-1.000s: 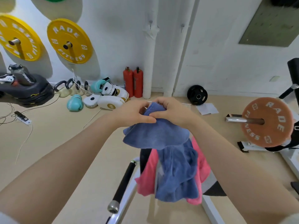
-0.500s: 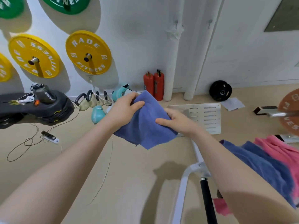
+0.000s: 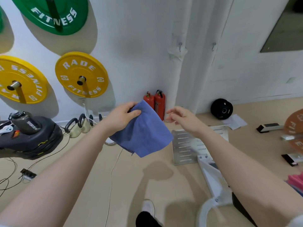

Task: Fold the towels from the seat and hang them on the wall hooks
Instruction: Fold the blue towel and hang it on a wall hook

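Head view: folded blue terry towel [image 3: 142, 130] pinched at upper corner by left hand [image 3: 122, 117]; right hand [image 3: 182, 117] spread, apart from cloth, beneath two metal wall hooks [image 3: 180, 46].

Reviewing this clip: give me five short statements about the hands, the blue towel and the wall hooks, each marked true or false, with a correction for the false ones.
1. The left hand grips the blue towel. True.
2. The right hand also grips the towel. False: it is open and apart from the cloth.
3. The towel already hangs on a wall hook. False: both wall hooks are bare.
4. Two red fire extinguishers stand against the wall behind the towel. True.
5. A pink towel shows at the right edge. True.
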Demonstrator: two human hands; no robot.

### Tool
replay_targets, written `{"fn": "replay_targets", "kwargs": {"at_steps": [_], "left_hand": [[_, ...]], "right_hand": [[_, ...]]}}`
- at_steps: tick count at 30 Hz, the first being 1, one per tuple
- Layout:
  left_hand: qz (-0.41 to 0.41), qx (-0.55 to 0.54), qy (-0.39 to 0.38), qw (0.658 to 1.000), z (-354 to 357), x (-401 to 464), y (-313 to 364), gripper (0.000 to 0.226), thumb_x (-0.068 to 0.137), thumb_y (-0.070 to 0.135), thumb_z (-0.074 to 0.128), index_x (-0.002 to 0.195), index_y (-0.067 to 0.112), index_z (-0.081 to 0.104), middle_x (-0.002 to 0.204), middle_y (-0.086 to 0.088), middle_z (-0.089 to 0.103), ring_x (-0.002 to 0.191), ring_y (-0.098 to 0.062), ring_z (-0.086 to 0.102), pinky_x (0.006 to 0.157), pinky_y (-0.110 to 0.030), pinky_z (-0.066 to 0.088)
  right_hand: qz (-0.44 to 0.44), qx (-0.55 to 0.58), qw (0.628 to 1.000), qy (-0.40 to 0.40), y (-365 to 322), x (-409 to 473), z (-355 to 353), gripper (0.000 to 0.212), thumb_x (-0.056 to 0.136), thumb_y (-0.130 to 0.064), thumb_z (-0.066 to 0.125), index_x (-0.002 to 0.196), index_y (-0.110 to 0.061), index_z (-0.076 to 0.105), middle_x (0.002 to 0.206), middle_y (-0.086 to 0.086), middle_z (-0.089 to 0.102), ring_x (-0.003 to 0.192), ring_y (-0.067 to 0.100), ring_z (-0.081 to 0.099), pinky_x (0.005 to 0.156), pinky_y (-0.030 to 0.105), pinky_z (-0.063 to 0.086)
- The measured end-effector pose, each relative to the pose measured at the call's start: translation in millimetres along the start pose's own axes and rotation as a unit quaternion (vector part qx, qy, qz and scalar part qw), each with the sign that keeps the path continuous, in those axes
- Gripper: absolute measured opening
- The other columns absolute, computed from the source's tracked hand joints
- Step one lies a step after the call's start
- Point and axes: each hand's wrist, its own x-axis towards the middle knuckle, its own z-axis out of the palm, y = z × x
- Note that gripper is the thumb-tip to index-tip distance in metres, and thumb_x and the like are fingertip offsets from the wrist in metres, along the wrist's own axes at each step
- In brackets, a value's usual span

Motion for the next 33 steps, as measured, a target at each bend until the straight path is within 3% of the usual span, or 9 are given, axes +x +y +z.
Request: {"fn": "replay_targets", "kwargs": {"at_steps": [4, 7, 10, 14, 18, 24, 28, 30, 33], "left_hand": [[0.024, 0.025, -0.082, 0.996, -24, 95, -13, 0.017, 0.096, 0.021, 0.046, 0.106, 0.029, 0.056, 0.095, 0.018, 0.059, 0.090, -0.004, 0.056, 0.071, -0.008, 0.038], [0.070, 0.031, -0.103, 0.992, -51, 167, -11, 0.017, 0.095, 0.015, 0.048, 0.106, 0.025, 0.057, 0.099, 0.013, 0.059, 0.093, -0.004, 0.054, 0.074, -0.003, 0.038], [0.100, -0.014, -0.065, 0.993, -77, 228, -11, 0.022, 0.093, 0.010, 0.051, 0.103, 0.029, 0.054, 0.093, 0.022, 0.057, 0.082, 0.017, 0.054, 0.071, -0.002, 0.038], [0.093, -0.124, -0.036, 0.987, -95, 306, -23, 0.029, 0.090, 0.008, 0.056, 0.098, 0.034, 0.047, 0.087, -0.001, 0.062, 0.080, -0.008, 0.058, 0.079, -0.025, 0.045], [0.123, -0.110, -0.085, 0.983, -114, 390, -20, 0.021, 0.091, 0.010, 0.054, 0.094, 0.030, 0.047, 0.096, -0.015, 0.063, 0.081, -0.016, 0.057, 0.078, -0.029, 0.044], [0.166, -0.105, -0.125, 0.973, -135, 508, -3, 0.006, 0.092, 0.026, 0.054, 0.094, 0.031, 0.057, 0.099, 0.002, 0.065, 0.093, -0.010, 0.060, 0.086, -0.028, 0.046], [0.219, -0.112, -0.134, 0.960, -132, 572, 12, 0.005, 0.092, 0.022, 0.053, 0.096, 0.021, 0.057, 0.093, 0.007, 0.061, 0.085, 0.001, 0.055, 0.073, -0.004, 0.041], [0.250, -0.082, -0.124, 0.957, -130, 603, 24, 0.007, 0.092, 0.024, 0.053, 0.098, 0.021, 0.057, 0.099, 0.009, 0.060, 0.084, 0.009, 0.053, 0.071, 0.001, 0.037], [0.309, -0.034, -0.073, 0.948, -133, 655, 54, 0.009, 0.092, 0.024, 0.053, 0.098, 0.019, 0.057, 0.105, 0.007, 0.056, 0.096, -0.001, 0.049, 0.076, 0.001, 0.033]], "right_hand": [[-0.042, 0.047, 0.996, -0.071, -33, 94, -3, 0.031, 0.098, -0.004, 0.036, 0.118, -0.019, 0.054, 0.102, 0.003, 0.062, 0.088, 0.015, 0.055, 0.079, 0.027, 0.044], [-0.069, 0.059, 0.992, -0.087, -62, 154, -18, 0.039, 0.097, 0.000, 0.035, 0.129, -0.017, 0.050, 0.115, 0.000, 0.060, 0.089, 0.000, 0.059, 0.074, 0.016, 0.046], [-0.085, 0.094, 0.989, -0.080, -82, 209, -36, 0.036, 0.097, -0.001, 0.038, 0.128, -0.016, 0.051, 0.114, -0.001, 0.060, 0.082, -0.003, 0.061, 0.064, 0.013, 0.047], [-0.092, 0.097, 0.989, -0.057, -90, 278, -58, 0.031, 0.096, -0.005, 0.045, 0.119, -0.024, 0.052, 0.115, 0.002, 0.059, 0.086, 0.011, 0.061, 0.065, 0.021, 0.051], [-0.085, 0.075, 0.993, -0.003, -93, 347, -84, 0.022, 0.095, -0.008, 0.049, 0.114, -0.018, 0.053, 0.107, -0.001, 0.059, 0.087, 0.014, 0.061, 0.064, 0.024, 0.055], [-0.079, 0.054, 0.986, 0.135, -113, 437, -130, 0.013, 0.089, -0.002, 0.054, 0.094, -0.014, 0.058, 0.096, 0.000, 0.063, 0.078, 0.017, 0.066, 0.064, 0.027, 0.057], [-0.073, -0.055, 0.976, 0.198, -114, 483, -170, 0.011, 0.081, -0.008, 0.061, 0.082, -0.019, 0.062, 0.075, -0.009, 0.066, 0.074, 0.024, 0.072, 0.079, 0.047, 0.057], [-0.073, -0.067, 0.969, 0.228, -117, 502, -192, 0.011, 0.081, -0.007, 0.063, 0.079, -0.018, 0.062, 0.073, -0.006, 0.066, 0.073, 0.026, 0.071, 0.079, 0.049, 0.056], [-0.097, -0.101, 0.954, 0.264, -129, 531, -233, 0.010, 0.082, -0.007, 0.064, 0.079, -0.016, 0.062, 0.078, -0.002, 0.065, 0.073, 0.028, 0.070, 0.077, 0.042, 0.057]]}}
